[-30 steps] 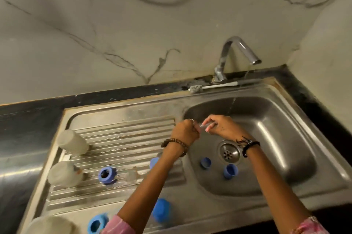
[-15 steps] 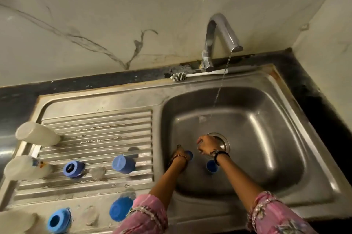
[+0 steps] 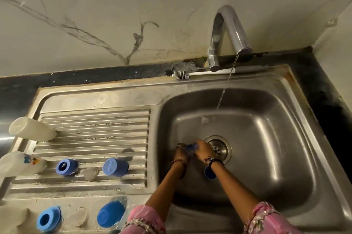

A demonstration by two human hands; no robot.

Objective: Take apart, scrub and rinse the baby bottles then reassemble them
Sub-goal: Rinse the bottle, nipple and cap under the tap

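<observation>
Both hands down in sink basin (image 3: 285,138) by drain: left hand (image 3: 180,152) and right hand (image 3: 202,150) together, gripping small blue bottle part (image 3: 189,149). Another blue cap (image 3: 209,172) beside wrist. Bottles (image 3: 31,129) and caps (image 3: 115,167) apart on drainboard, so reassembly all left, guessing halfway.

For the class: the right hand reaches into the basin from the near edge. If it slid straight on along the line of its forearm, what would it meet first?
Probably the drain strainer, just beyond the right hand; the far basin wall lies behind. Depth is uncertain.
</observation>
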